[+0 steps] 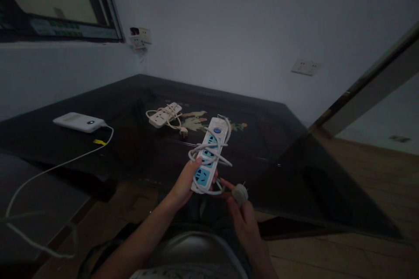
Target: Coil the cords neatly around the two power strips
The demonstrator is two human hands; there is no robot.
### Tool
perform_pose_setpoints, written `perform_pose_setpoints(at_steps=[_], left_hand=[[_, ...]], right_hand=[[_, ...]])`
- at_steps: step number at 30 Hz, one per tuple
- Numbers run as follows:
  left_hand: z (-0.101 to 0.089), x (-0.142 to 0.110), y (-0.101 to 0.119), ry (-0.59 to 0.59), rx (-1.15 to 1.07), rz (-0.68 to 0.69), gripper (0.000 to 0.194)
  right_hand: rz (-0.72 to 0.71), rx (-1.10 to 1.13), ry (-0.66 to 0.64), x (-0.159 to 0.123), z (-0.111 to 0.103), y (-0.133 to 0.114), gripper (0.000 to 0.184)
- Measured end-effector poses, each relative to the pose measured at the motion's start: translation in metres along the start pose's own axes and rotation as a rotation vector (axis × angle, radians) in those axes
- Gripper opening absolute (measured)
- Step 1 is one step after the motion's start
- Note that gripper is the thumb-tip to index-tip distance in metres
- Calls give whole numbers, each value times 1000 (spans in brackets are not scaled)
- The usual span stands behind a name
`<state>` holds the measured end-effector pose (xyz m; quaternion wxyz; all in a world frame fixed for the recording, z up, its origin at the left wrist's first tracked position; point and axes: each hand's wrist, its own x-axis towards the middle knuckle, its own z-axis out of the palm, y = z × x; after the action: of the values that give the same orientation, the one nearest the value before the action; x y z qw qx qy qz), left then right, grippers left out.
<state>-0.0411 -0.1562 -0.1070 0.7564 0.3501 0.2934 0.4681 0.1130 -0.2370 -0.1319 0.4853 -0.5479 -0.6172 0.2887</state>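
Nearest me, the right hand [245, 217] pinches a grey plug [240, 195] between thumb and fingers. The left hand [186, 182] grips a white power strip [208, 154] over the near part of the black table [262, 170], its cable [212, 150] looped round blue sockets. Beyond lies a cord-wrapped cream strip [161, 117]; the faint lettering [176, 103] behind is too small to read.

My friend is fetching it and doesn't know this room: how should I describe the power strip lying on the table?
On the black table by the wall, find the printed floral design. Just left of it lies a cream power strip, its cord looped around it and its plug beside it. The strip in the left hand has blue socket panels; this one has none.
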Motion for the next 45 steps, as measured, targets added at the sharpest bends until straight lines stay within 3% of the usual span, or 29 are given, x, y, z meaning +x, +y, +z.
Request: perform_pose_setpoints(at_steps=[3, 6, 10, 17, 21, 27, 30, 34, 39, 45], left_hand=[[-1, 0, -3, 14, 44, 27, 59], [-7, -1, -7, 53, 121, 56, 61], [-14, -3, -12, 68, 228, 62, 58], [-11, -9, -14, 64, 318, 11, 58], [-13, -10, -16, 0, 345, -1, 59], [-15, -10, -17, -95, 344, 26, 58], [-12, -10, -17, -176, 322, 21, 67], [-8, -11, -18, -199, 322, 21, 74], [-7, -14, -17, -233, 385, 90, 60], [-10, -17, -21, -287, 301, 88, 53]], right_hand=[[100, 26, -41, 5, -3, -1, 37], [155, 222, -102, 9, -14, -1, 31], [220, 334, -82, 13, -30, 1, 28], [268, 352, 94, 23, -39, 1, 27], [284, 340, 237, 34, -41, 3, 31], [253, 310, 271, 42, -38, 7, 34], [228, 299, 274, 40, -33, 10, 35], [219, 302, 318, 35, -25, 15, 37], [221, 334, 314, 31, -20, 16, 37], [191, 302, 387, 27, -15, 11, 42]])
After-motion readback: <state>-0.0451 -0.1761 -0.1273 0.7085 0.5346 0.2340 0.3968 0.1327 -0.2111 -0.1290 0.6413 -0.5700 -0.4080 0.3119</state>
